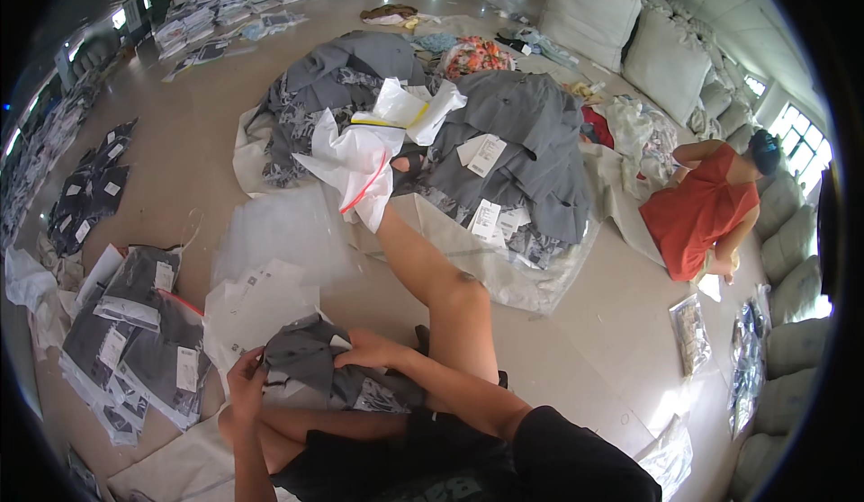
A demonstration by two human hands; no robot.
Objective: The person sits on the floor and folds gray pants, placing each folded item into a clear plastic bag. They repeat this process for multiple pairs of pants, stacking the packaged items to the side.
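Observation:
A dark grey garment [301, 355] with a grey-and-white patterned part lies bunched across my lap. My left hand [246, 380] pinches its left edge with bent fingers. On its right side, my right hand [371, 350] grips the cloth, next to a small white tag [339, 342]; some of its fingers are hidden. A white printed plastic bag [247, 309] lies flat just beyond the garment. Past it is a spread stack of clear plastic bags [283, 237]. White plastic bags with a red strip [346, 165] lie over my outstretched lower leg.
A large heap of grey garments [513, 142] with paper tags sits ahead on white sheeting [540, 291]. Bagged, tagged garments [135, 340] are piled at left. A person in red [706, 210] bends down at right, near stuffed white sacks [666, 66] and clear packages [690, 336].

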